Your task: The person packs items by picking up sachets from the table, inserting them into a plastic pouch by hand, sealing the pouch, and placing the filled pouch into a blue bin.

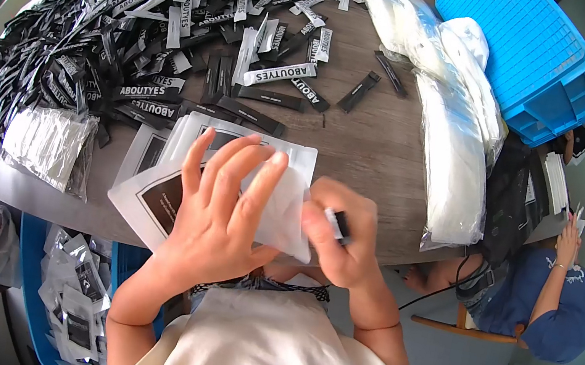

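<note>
My left hand lies with its fingers spread over a stack of translucent pouches with dark printed labels, at the table's front edge. One tilted pouch sticks out to the left under that hand. My right hand is closed, its thumb and fingers at the right edge of a pouch. A small black and white packet shows between its thumb and fingers. Beyond my hands are black and white sachets marked ABOUTYES, some loose on the wooden table.
A large heap of sachets covers the back left. Long clear bags and a blue crate stand right. A bag of white sticks lies left. Below is a blue bin of filled pouches. Several people sit around.
</note>
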Tool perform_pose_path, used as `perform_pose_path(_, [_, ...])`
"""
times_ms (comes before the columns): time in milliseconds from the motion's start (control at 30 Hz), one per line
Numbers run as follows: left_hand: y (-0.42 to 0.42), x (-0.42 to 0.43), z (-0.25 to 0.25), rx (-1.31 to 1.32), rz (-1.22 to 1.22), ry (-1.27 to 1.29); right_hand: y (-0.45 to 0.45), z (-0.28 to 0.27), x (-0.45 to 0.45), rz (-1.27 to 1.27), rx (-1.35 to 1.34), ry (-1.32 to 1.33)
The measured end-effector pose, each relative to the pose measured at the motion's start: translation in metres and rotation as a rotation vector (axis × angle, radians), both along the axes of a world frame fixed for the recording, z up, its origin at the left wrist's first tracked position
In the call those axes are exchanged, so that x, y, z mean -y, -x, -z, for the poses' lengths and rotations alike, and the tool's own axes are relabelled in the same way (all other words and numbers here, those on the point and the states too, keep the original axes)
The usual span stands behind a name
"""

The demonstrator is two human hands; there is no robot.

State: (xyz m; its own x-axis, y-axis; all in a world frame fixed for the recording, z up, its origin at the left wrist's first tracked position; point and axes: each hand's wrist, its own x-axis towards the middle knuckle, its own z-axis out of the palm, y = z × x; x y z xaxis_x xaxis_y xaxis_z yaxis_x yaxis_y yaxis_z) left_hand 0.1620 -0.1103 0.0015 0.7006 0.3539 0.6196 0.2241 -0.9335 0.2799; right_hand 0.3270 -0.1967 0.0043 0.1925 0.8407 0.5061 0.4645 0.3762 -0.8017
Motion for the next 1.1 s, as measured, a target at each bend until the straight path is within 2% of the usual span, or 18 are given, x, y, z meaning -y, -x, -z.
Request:
perform_pose_path(67, [0.004, -0.003, -0.005, -0.074, -0.047, 0.014, -0.007, -0.001, -0.007, 0.153, 0.097, -0.207])
perform_pose_path(133, [0.006, -0.005, -0.002, -0.051, -0.056, 0.086, -0.022, 0.000, 0.004, 0.303, 0.132, -0.203])
perform_pose_path(167, [0.007, -0.006, -0.001, -0.061, -0.063, 0.107, -0.020, -0.001, 0.010, 0.349, 0.044, -0.245])
perform_pose_path(233, [0.008, -0.007, 0.000, -0.080, -0.077, 0.153, -0.017, -0.001, 0.016, 0.440, 0.069, -0.355])
perform_pose_path(300, [0.007, -0.008, 0.000, -0.064, -0.065, 0.195, -0.016, -0.003, 0.018, 0.532, 0.295, -0.498])
perform_pose_path(333, [0.008, -0.009, 0.000, -0.056, -0.057, 0.215, -0.014, -0.006, 0.022, 0.509, 0.362, -0.497])
perform_pose_path(433, [0.009, -0.010, 0.002, -0.020, -0.035, 0.222, -0.005, -0.005, 0.023, 0.383, 0.317, -0.493])
perform_pose_path(533, [0.011, -0.010, 0.002, 0.019, -0.011, 0.238, 0.007, 0.006, 0.015, 0.244, -0.008, -0.524])
perform_pose_path(567, [0.012, -0.010, 0.003, 0.034, -0.015, 0.241, 0.011, 0.003, 0.014, 0.145, -0.127, -0.483])
perform_pose_path(667, [0.013, -0.009, 0.004, 0.063, -0.017, 0.234, 0.000, 0.002, 0.009, -0.042, -0.081, -0.321])
perform_pose_path(700, [0.014, -0.008, 0.003, 0.061, -0.009, 0.224, 0.000, -0.001, 0.011, -0.103, -0.150, -0.150])
perform_pose_path(800, [0.012, -0.003, 0.005, 0.044, 0.027, 0.241, -0.002, 0.004, -0.002, -0.052, -0.141, 0.059])
perform_pose_path(833, [0.010, -0.002, 0.007, 0.047, 0.026, 0.227, 0.008, 0.007, -0.006, 0.029, -0.268, 0.066])
perform_pose_path(867, [0.008, -0.001, 0.010, 0.049, 0.025, 0.213, 0.013, 0.011, -0.012, 0.086, -0.323, -0.040])
perform_pose_path(933, [0.006, -0.003, 0.011, 0.072, -0.022, 0.200, 0.011, 0.021, -0.017, 0.244, -0.228, -0.107])
perform_pose_path(1000, [0.005, -0.003, 0.010, 0.082, -0.064, 0.225, 0.007, 0.021, -0.020, 0.343, 0.124, -0.210])
perform_pose_path(1067, [0.005, -0.004, 0.008, 0.076, -0.102, 0.287, 0.014, 0.013, -0.019, 0.247, 0.343, -0.224])
perform_pose_path(1100, [0.005, -0.006, 0.009, 0.093, -0.106, 0.275, 0.018, 0.016, -0.022, 0.141, 0.245, -0.239])
